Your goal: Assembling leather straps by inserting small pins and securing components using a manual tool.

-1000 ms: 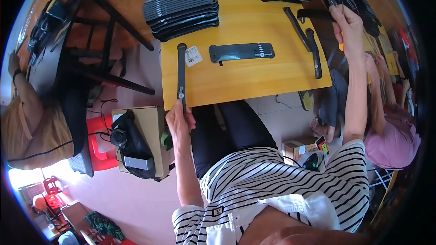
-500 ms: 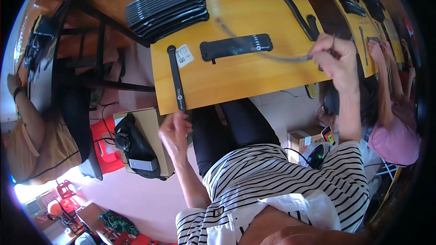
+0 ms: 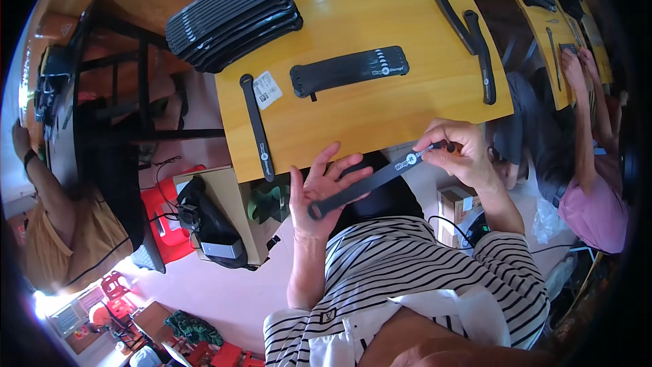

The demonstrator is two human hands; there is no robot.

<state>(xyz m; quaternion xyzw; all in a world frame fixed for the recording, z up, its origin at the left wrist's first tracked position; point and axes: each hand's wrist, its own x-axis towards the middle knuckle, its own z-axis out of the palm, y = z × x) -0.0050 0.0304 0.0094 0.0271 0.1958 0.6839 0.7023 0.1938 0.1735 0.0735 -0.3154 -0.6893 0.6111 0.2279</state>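
Observation:
In front of my body, off the table's near edge, a black strap (image 3: pixel 360 190) with white print and a hole at its lower end slants upward to the right. Its upper end is pinched between the thumb and fingers of my right hand (image 3: pixel 458 153). My left hand (image 3: pixel 318 194) is open, fingers spread and palm up, with the strap's lower end passing over the palm; whether the two touch I cannot tell. Another black strap (image 3: pixel 256 126) lies at the table's left edge. A wide, flat black bundle of straps (image 3: pixel 348 72) rests mid-table.
A tall stack of black strap bundles (image 3: pixel 234 17) occupies the far left of the yellow table (image 3: pixel 339 119). A white label (image 3: pixel 267 90) lies beside the left strap. Two straps, one (image 3: pixel 481 58) overlapping another (image 3: pixel 445 10), lie at right. People sit at both sides.
My right hand has swung the strap from above the table's right side toward my body. My left hand has left the strap at the table's left edge, moved right and spread its fingers.

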